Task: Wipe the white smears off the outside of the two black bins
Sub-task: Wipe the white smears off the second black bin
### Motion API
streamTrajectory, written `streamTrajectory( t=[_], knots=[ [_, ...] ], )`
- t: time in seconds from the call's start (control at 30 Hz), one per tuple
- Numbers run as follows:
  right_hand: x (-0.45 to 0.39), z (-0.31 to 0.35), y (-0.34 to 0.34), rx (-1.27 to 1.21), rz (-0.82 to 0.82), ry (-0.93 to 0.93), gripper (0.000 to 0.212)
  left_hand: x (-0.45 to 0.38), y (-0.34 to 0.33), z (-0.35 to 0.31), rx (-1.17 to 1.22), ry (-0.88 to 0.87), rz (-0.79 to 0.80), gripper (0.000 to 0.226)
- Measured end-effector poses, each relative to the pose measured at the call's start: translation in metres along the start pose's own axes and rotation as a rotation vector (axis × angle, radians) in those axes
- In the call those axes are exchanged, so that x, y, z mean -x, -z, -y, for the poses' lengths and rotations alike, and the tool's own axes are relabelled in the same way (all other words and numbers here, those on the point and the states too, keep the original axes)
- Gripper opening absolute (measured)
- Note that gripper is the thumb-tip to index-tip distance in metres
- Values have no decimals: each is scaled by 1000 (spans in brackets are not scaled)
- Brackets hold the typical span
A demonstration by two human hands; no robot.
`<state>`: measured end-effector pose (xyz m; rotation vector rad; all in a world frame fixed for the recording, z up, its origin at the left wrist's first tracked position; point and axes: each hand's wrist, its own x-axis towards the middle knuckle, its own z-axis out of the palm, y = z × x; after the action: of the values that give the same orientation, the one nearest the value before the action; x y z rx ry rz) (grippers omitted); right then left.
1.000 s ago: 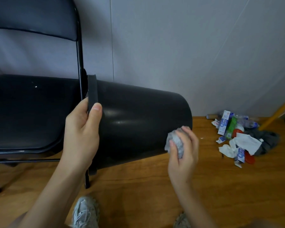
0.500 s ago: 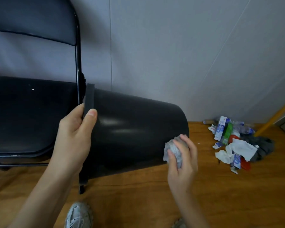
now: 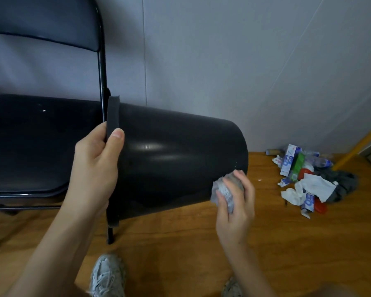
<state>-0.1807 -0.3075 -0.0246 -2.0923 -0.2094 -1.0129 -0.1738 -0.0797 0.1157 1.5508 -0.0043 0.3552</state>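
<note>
A black bin [image 3: 171, 159] is held sideways in the air, its rim to the left and its base to the right. My left hand [image 3: 94, 168] grips the rim, thumb on the outside. A crumpled grey cloth [image 3: 225, 189] is gripped in my right hand [image 3: 236, 204] and pressed against the bin's lower wall near the base. A few tiny white specks show on the wall just above the cloth. Only one bin is in view.
A black folding chair [image 3: 30, 142] stands at the left behind the bin. A pile of litter [image 3: 304, 181] with boxes, bottles, tissue and a dark rag lies on the wooden floor [image 3: 180, 249] at the right, by a yellow pole [image 3: 360, 144]. My shoes show at the bottom.
The view has shifted a little, so the bin sits slightly lower and further left against the chair. My right hand with the cloth stays at the same spot near the base.
</note>
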Motion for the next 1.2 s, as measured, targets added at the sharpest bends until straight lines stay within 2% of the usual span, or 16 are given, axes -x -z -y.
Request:
streamTrajectory(
  t=[0.17,0.27,0.4,0.5,0.57,0.63,0.7,0.77,0.9,1.0,1.1,1.2],
  knots=[
    [-61,1,7,19,-35,-138,29,0,3,-1,-10,-31,14,22],
    [-58,3,5,50,0,-146,31,2,0,1,-16,-47,10,23],
    [1,16,-8,58,172,50,30,4,-3,1,-57,-73,42,23],
    [1,12,-7,35,176,210,26,3,-2,3,-50,-52,31,23],
    [-17,8,-5,27,99,119,27,3,1,3,-46,-54,19,23],
    [-42,6,-2,18,-12,-104,29,2,3,2,-53,-72,13,22],
    [-65,2,-1,-9,-50,-262,27,2,4,3,-62,-71,6,22],
    [-72,0,-2,14,-61,-274,27,2,5,5,-53,-60,-7,22],
    [-38,20,-12,16,-99,-160,29,5,-2,7,-74,-86,16,22],
    [-7,52,-30,24,6,50,29,8,-11,12,-88,-102,15,19],
    [10,81,-47,5,125,301,24,6,-14,16,-68,-109,-3,26],
    [7,82,-48,25,136,447,28,5,-11,16,-64,-113,-21,26]
  ],
)
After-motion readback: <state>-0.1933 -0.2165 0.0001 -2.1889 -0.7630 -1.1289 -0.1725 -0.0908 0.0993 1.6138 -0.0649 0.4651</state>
